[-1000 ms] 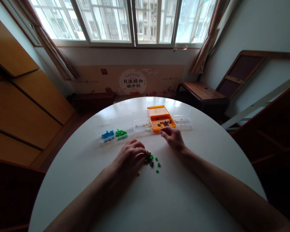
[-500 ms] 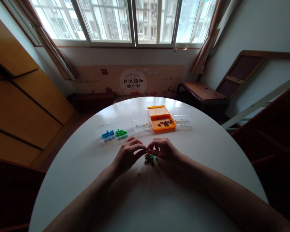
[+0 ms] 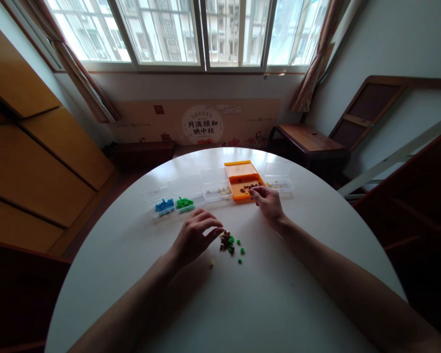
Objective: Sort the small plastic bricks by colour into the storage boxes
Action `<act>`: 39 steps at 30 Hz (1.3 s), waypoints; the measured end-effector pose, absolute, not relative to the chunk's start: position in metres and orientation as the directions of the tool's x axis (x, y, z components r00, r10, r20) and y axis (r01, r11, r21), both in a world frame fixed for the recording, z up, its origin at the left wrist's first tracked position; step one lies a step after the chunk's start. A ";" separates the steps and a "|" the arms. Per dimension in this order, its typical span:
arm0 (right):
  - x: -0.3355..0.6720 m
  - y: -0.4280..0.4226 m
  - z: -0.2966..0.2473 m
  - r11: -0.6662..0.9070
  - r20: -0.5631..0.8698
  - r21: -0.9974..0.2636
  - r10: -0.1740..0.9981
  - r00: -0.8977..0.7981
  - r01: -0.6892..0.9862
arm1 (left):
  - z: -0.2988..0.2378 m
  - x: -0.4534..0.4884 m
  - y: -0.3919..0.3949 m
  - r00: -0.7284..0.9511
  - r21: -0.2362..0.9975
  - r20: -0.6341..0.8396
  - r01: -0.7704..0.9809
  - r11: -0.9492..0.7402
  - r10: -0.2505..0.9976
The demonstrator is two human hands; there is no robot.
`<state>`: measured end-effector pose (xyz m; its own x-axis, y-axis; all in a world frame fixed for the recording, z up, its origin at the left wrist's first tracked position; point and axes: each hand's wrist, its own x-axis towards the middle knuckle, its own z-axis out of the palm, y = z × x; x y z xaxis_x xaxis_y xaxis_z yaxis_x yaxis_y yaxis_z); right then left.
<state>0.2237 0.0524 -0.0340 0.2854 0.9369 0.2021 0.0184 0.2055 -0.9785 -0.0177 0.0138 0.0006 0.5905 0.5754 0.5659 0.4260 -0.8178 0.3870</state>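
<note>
**Layout.** A round white table carries a row of five small open boxes along its far side. A pile of small pieces, brown and green mixed, lies loose on the table nearer the person. One pale piece lies apart from the pile, toward the person.

**Left hand**. It sits just left of the pile with its grip apart and the fingers loosely spread. The tips are near the pile's brown pieces, and nothing is seen held.

**Right hand**. It is at the front right corner of the orange box, with the fingertips drawn together at the rim. Whether the grip is closed on a piece cannot be told, because the tips are too small and dim.

**Boxes.**
- The orange box holds a few brown pieces.
- To its left stand a clear box with pale pieces, one with green pieces and one with blue pieces.
- To its right stands a clear box with yellow pieces.

**Risks, as judged.**
- The pieces are tiny and the near side is dim, so one could slip from the fingertips and roll off.
- The right hand sits where the orange and yellow boxes stand close together, so a piece let go off-centre could land in the wrong one.
- A sweep of the left forearm could scatter the pile or carry the stray pale piece away.
</note>
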 end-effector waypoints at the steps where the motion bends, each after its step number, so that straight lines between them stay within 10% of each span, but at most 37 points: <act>1: 0.227 0.056 -0.034 0.189 0.176 -0.982 0.927 0.332 -0.007 | 0.000 -0.017 0.014 0.593 0.388 0.563 0.425 -0.818 0.575; 17: 0.246 0.068 -0.040 0.167 0.124 -0.985 0.865 0.486 -0.045 | -0.003 -0.016 0.016 0.602 0.375 0.550 0.443 -0.815 0.580; 39: 0.223 0.037 -0.037 0.210 0.248 -0.961 0.941 0.230 0.179 | -0.005 -0.013 0.011 0.760 0.243 0.339 0.499 -0.832 0.555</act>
<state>0.2231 0.0365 -0.0366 0.2300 0.9410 0.2481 0.1790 0.2096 -0.9612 -0.0133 0.0107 -0.0047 0.7600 0.5545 0.3390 0.4985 -0.8320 0.2433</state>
